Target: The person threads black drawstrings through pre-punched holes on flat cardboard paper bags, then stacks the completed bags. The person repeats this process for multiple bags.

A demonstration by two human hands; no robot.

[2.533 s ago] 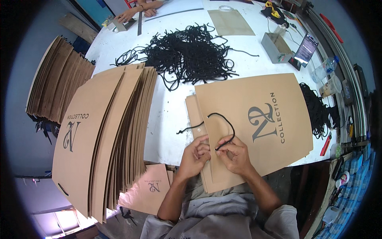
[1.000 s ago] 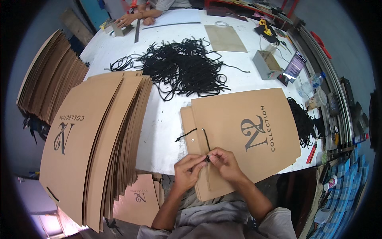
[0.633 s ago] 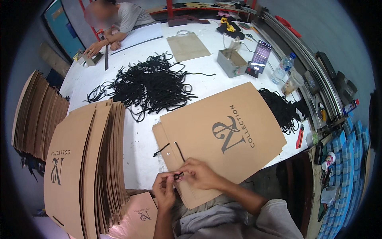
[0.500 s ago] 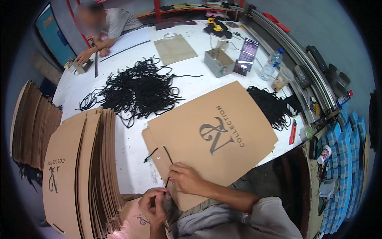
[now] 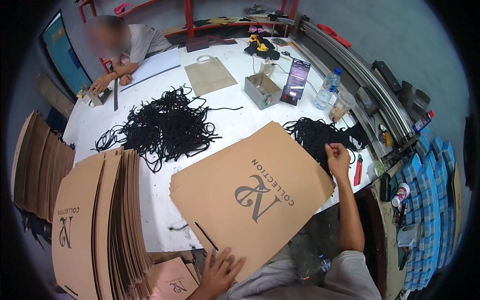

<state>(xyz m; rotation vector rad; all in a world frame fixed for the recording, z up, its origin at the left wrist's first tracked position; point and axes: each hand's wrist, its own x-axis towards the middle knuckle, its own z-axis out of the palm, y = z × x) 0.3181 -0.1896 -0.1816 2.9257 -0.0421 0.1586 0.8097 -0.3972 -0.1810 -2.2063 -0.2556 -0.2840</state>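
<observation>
A stack of flat brown paper bags (image 5: 300, 170) with a dark printed logo lies slantwise in front of me. My left hand (image 5: 220, 272) rests on its lower left corner, fingers spread, holding nothing. Just above those fingers a short black cord handle (image 5: 206, 236) lies straight along the top bag's edge. My right hand (image 5: 338, 161) is at the near side of the smaller black cord pile (image 5: 312, 132), beyond the bags' right edge. Its thumb and fingers are pinched together; whatever is between them is too small to make out.
A big heap of black cords (image 5: 165, 125) lies mid-table. Upright brown bags (image 5: 80, 215) are packed at the left. A grey box (image 5: 262, 91), phone (image 5: 296, 82), water bottle (image 5: 327, 90) and red cutter (image 5: 358, 171) stand or lie to the right. Another person (image 5: 142, 42) leans on the far left.
My right hand has gone from the bag's punched edge to the right cord pile. My left hand has let go of the cord end and now lies spread on the bag.
</observation>
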